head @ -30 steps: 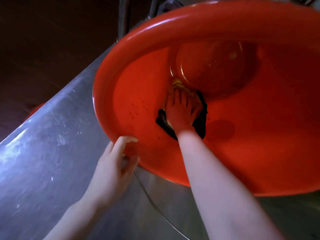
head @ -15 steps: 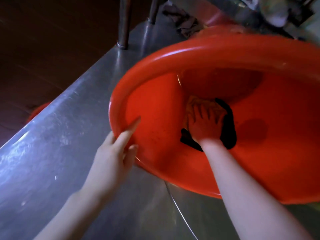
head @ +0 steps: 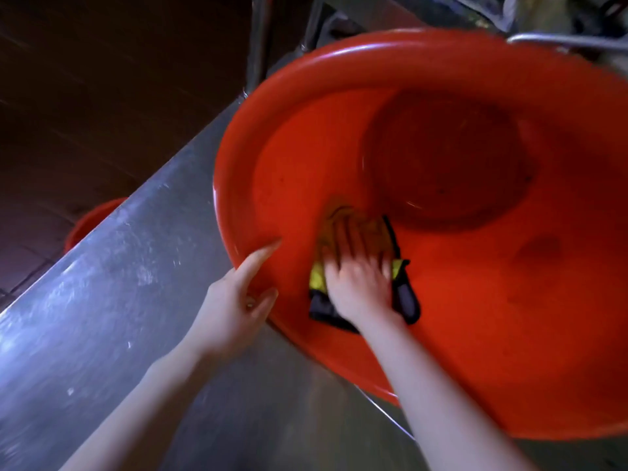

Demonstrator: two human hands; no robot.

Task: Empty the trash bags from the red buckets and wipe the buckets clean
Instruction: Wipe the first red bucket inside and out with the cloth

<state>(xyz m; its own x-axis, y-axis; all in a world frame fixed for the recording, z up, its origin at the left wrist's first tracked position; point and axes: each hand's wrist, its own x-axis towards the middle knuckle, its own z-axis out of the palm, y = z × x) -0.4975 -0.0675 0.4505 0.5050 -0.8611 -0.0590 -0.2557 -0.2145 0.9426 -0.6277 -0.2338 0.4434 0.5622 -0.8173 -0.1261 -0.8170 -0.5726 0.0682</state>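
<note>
A big red bucket (head: 475, 300) lies tilted toward me on a steel surface, its dark round bottom visible deep inside. My left hand (head: 234, 300) grips the near left rim, thumb over the edge. My right hand (head: 356, 277) is inside the bucket, pressing a yellow and black cloth (head: 404, 297) flat against the inner wall. The hand hides most of the cloth.
A steel counter (head: 102, 317) runs diagonally under the bucket. A second red bucket (head: 88, 222) peeks out beyond the counter's left edge. Metal posts (head: 258, 39) and a metal bar (head: 557, 40) stand behind the bucket's rim. The floor to the left is dark.
My right hand has drawn the cloth back along the inner wall, away from the bottom and toward the rim. The bucket sits lower and farther right in view. My left hand stays on the rim.
</note>
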